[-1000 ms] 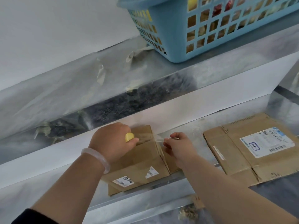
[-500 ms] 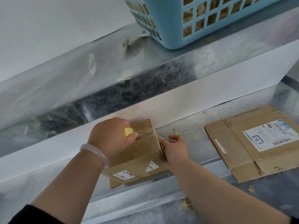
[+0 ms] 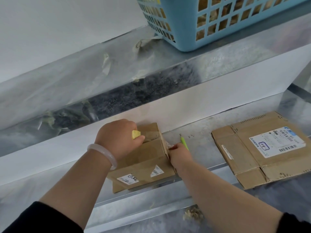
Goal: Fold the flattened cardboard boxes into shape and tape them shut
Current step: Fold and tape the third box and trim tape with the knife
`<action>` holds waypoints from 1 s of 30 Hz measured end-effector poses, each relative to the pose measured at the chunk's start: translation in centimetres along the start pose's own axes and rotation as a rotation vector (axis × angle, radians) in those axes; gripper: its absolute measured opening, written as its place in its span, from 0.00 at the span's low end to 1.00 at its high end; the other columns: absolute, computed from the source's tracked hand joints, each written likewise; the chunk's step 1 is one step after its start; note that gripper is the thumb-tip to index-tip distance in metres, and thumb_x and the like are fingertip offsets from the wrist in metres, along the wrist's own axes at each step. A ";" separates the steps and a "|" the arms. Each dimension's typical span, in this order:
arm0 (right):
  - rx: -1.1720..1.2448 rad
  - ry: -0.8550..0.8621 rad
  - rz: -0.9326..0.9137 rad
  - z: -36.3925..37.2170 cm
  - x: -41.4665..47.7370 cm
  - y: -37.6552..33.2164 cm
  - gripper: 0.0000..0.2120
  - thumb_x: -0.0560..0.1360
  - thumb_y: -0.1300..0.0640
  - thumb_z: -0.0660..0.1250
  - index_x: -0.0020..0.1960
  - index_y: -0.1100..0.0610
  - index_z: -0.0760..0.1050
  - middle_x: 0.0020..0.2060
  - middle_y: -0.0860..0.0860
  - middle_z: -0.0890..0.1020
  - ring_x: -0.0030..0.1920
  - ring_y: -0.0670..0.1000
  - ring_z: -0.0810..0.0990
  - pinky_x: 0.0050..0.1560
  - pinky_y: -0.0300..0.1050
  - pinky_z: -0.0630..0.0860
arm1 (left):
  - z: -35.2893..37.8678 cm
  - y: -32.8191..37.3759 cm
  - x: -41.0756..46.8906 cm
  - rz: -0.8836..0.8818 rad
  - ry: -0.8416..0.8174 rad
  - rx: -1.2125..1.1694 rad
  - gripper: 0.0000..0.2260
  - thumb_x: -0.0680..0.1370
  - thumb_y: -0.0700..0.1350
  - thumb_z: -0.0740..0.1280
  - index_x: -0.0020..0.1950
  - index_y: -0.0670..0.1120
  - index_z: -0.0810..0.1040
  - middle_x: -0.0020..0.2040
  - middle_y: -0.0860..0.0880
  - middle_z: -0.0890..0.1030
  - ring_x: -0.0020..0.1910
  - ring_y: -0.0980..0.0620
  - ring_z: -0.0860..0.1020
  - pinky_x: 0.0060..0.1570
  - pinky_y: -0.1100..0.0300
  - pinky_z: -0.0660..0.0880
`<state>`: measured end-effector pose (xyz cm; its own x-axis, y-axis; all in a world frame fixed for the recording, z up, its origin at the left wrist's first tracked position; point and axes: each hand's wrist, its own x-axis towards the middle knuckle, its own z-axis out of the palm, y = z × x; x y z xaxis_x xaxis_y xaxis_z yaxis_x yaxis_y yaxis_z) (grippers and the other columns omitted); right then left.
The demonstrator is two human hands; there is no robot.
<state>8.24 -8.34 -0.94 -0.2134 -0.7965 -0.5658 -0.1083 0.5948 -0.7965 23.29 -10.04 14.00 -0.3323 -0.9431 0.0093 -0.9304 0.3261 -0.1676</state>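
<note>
A small folded cardboard box [image 3: 148,158] stands on the metal shelf [image 3: 198,132] against the white back panel. My left hand [image 3: 117,140] rests on the box's top and grips a yellow tape holder [image 3: 136,134]. Clear tape [image 3: 169,145] runs across the top seam to the box's right edge. My right hand [image 3: 180,156] is at that right side, fingers curled round a green pen-like cutter [image 3: 183,142] and touching the tape end. A flattened cardboard box [image 3: 252,152] with a white shipping label lies to the right on the shelf.
A blue plastic basket [image 3: 218,22] with items inside sits on the upper shelf [image 3: 117,68] at the back right. Scraps of tape and dried leaves lie on the upper shelf. Debris lies below the lower shelf's front edge [image 3: 151,194].
My right hand has brought the stretched tape end down against the box's right side. The left hand has kept its place on top. The camera has tilted slightly.
</note>
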 end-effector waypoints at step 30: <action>-0.773 -0.236 -0.798 -1.9 -4.1 -5.6 0.50 0.70 0.32 0.67 0.78 0.41 0.37 0.79 0.39 0.45 0.77 0.38 0.40 0.75 0.44 0.46 | -0.5 -1.0 0.2 0.088 -0.050 0.000 0.14 0.77 0.62 0.58 0.42 0.53 0.70 0.40 0.54 0.72 0.38 0.54 0.73 0.38 0.57 0.71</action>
<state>7.89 -8.15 6.24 0.3641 -0.9302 -0.0468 -0.7190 -0.2488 -0.6489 24.05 -10.49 14.61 -0.4049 -0.9127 -0.0543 -0.8978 0.4082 -0.1652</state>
